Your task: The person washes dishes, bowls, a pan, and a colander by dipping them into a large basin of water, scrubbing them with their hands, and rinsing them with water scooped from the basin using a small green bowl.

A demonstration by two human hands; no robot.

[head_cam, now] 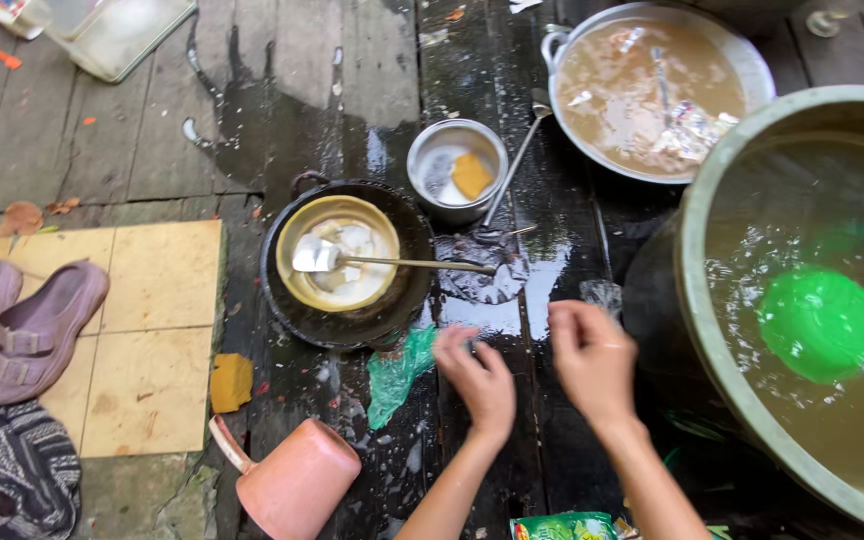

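Observation:
My left hand [476, 378] hovers over the wet dark planks, fingers curled and blurred, right beside a crumpled green plastic scrap [398, 372]. My right hand [592, 356] is just to its right, fingers bent, with nothing visibly in it. Ahead of them a black wok [297, 310] holds a yellow bowl [304, 290] with soapy water and a metal ladle [392, 263] resting across it. A small steel bowl [457, 200] beyond contains a yellow sponge [472, 175].
A large tub of murky water [697, 310] with a floating green bowl [820, 324] stands at right. A big pot of brown water [752, 70] sits at the back. A pink jug [297, 485], sandals [22, 325], yellow tiles [152, 380] and a second spoon [514, 165] lie around.

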